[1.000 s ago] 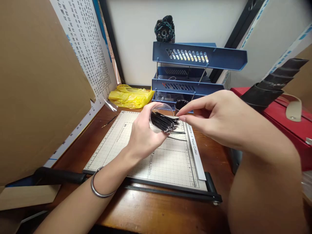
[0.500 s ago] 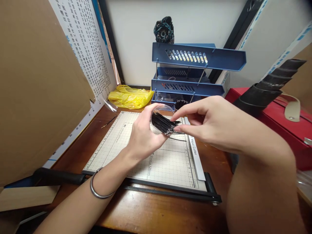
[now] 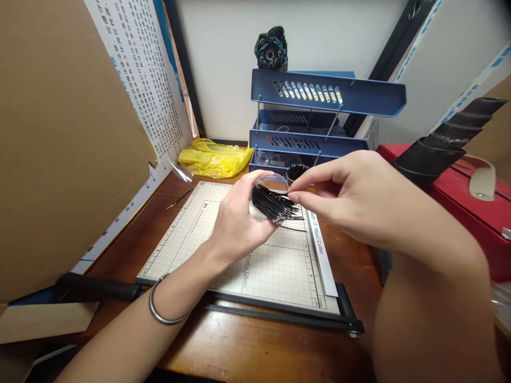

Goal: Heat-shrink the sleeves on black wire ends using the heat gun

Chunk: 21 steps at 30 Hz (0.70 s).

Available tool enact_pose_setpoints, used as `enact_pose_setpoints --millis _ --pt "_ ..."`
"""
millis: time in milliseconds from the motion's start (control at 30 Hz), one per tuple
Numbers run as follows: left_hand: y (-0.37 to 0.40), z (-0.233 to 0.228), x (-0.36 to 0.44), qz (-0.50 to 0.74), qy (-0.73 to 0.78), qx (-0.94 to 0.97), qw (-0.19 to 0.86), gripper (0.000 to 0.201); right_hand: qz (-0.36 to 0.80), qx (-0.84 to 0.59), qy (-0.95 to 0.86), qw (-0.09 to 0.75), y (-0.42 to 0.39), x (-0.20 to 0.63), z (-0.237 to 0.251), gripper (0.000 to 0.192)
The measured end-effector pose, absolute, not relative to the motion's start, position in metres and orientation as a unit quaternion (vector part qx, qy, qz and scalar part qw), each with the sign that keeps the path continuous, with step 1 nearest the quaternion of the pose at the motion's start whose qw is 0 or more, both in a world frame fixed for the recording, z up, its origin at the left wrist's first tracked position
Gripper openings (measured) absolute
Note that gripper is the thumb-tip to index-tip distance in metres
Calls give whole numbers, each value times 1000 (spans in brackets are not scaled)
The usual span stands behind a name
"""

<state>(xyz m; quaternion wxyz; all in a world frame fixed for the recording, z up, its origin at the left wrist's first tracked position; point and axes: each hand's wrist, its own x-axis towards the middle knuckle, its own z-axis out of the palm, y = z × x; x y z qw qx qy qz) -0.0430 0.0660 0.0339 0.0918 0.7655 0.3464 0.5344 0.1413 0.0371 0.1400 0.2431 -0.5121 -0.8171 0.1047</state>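
My desk (image 3: 255,356) is brown wood, and the big flat paper cutter (image 3: 223,255) lies on it; I will tell where everything is from that cutter. Behind the cutter stands a blue tray rack (image 3: 319,106), and to the back left of it lies a yellow bag (image 3: 213,157). Right of the cutter sits a red box (image 3: 471,213). Just above the cutter's far part, my left hand (image 3: 235,223) holds a small clear tub (image 3: 263,186), tipped on its side, with my fingers wrapped around it. A bunch of thin black pins (image 3: 275,205) sticks out of the tub's mouth toward my right hand (image 3: 359,202). That hand's grip is narrow, thumb and first finger pinched at the pin tips; I cannot tell if it has one pin or a few. I think the tub is tipped so far that the pins could slide out and scatter over the cutter. A few thin black ones (image 3: 293,226) already lie on the cutter under the tub. If I pull too hard, more pins may come along. The tips may also poke my finger.
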Motion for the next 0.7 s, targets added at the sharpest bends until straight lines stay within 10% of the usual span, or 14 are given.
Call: enact_pose_setpoints --millis 700 --pt "66 32 -44 521 348 777 57 57 97 -533 -817 198 38 138 135 21"
